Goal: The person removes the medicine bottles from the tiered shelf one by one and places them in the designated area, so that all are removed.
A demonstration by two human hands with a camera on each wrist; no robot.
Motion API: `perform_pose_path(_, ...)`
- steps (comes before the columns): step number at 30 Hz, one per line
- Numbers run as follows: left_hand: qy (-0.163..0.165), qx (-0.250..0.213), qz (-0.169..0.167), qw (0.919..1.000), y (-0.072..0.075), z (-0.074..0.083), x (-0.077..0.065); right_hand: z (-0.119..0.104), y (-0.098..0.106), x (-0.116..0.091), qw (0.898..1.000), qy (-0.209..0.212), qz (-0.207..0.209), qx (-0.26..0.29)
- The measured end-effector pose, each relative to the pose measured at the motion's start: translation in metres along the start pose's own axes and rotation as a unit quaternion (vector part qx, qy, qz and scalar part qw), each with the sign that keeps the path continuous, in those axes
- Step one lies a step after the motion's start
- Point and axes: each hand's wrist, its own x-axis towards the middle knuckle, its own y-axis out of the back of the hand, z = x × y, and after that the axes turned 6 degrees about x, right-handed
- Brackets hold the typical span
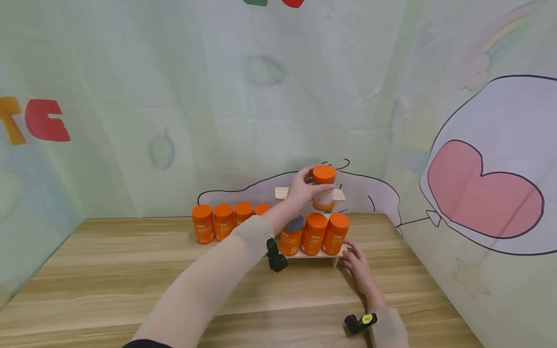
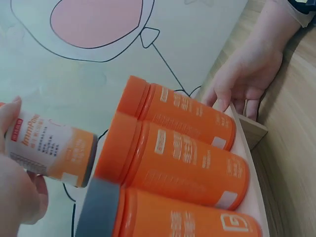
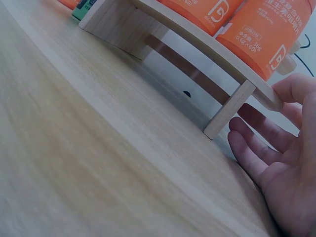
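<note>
In front of a pale hanging cloth [image 1: 217,96] printed with a large balloon [image 1: 513,116] around a pink heart [image 1: 483,203], and with a red letter [image 1: 38,121] at the far left, worked at a wood-grain table [image 1: 130,270]. Grasped a white-and-orange jar [image 2: 52,148] with an orange lid in the left hand [image 1: 300,191], with the thumb across its near side and the fingers behind. Held this jar upright at the upper shelf [image 1: 282,193] of a small wooden stand [image 3: 212,48], higher than the jars on the lower board; could not tell about contact between its base and the wood. Had the right hand [image 1: 358,266] low at the right end of the stand, gripping there, with the thumb against the end of the lower board and the other fingers curved beside the leg [image 3: 229,111]. On that lower board, saw three jars upright, side by side: a grey-lidded jar [image 1: 290,240] on the left, then a middle orange jar [image 1: 313,238] and a right-hand orange jar [image 1: 335,237], this last just beside the right hand. Farther left, counted four orange-lidded jars [image 1: 203,227] in a row on the table, with the fourth partly hidden by the left arm. In the right wrist view, caught a green object [image 3: 85,9] at the top edge, too cropped to name. Wore pale sleeves [image 1: 209,280] and a black device [image 1: 275,256] on each wrist.
</note>
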Motion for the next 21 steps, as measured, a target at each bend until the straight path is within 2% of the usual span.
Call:
perform_pose_path(8,-0.052,-0.047,0.052,0.9962,0.027,0.0,-0.006,-0.001,0.001,-0.001,1.0,0.006,-0.005,-0.016)
perform_pose_path(16,-0.102,0.003,0.103,0.9894,0.056,-0.006,-0.017,-0.001,0.003,0.001,1.0,0.002,-0.006,-0.01)
perform_pose_path(21,-0.116,-0.007,0.124,0.9855,0.071,-0.011,-0.024,0.001,0.005,0.003,1.0,0.008,-0.004,-0.007)
